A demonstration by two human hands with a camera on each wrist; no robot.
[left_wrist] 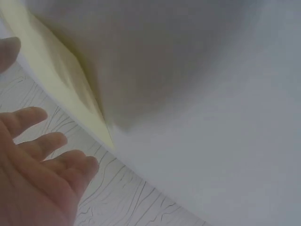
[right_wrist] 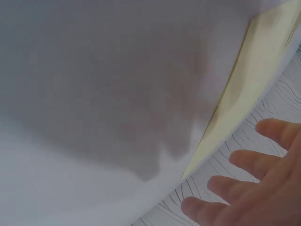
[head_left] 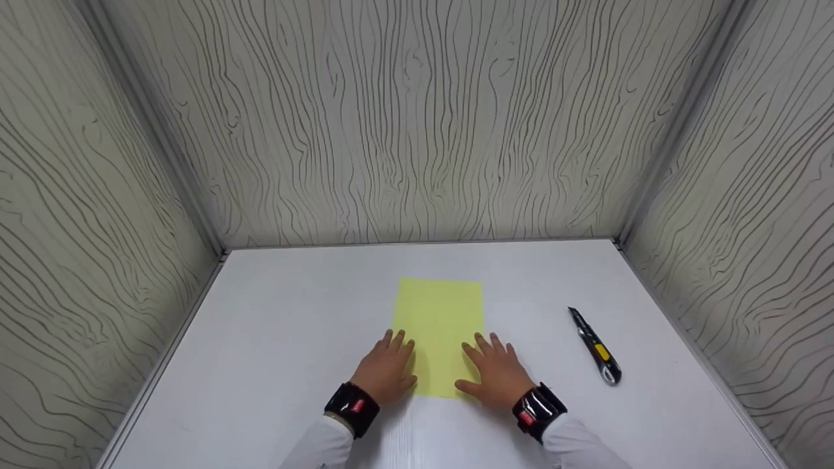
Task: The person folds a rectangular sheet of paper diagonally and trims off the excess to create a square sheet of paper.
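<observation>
A yellow sheet of paper (head_left: 443, 319) lies lengthwise on the white table. At its lower left edge is my left hand (head_left: 386, 368), fingers spread and thumb over the paper. My right hand (head_left: 496, 371) mirrors it at the lower right edge, also with spread fingers. In the left wrist view the paper (left_wrist: 56, 70) shows beyond the fingers of the left hand (left_wrist: 42, 160). The right wrist view has the right hand (right_wrist: 258, 174) with parted fingers beside the paper (right_wrist: 240, 94). Neither hand grips anything.
A black and yellow utility knife (head_left: 596, 348) lies to the right of the right hand, its tip pointing away. Wood-patterned panels (head_left: 417, 130) enclose the white table (head_left: 293, 312) at the back and both sides.
</observation>
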